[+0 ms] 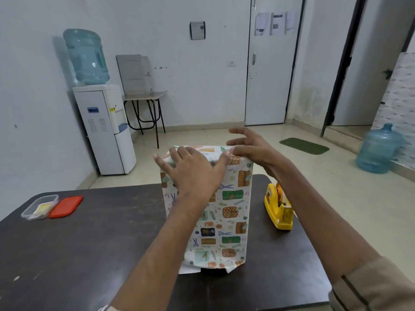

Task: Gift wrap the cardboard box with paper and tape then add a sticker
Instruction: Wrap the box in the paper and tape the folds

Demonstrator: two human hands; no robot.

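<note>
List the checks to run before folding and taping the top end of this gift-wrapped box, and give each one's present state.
1. Wrapped box stands upright on the table: ok.
2. Left hand presses the paper flat near the top: ok.
3. Right hand is at the top right edge, thumb on the paper: ok.
4. Yellow tape dispenser sits beside the box, on the right: ok.
5. Tape strip ready to pull: cannot tell.
6. Bottom end neat: not ok, a white paper edge sticks out.
</note>
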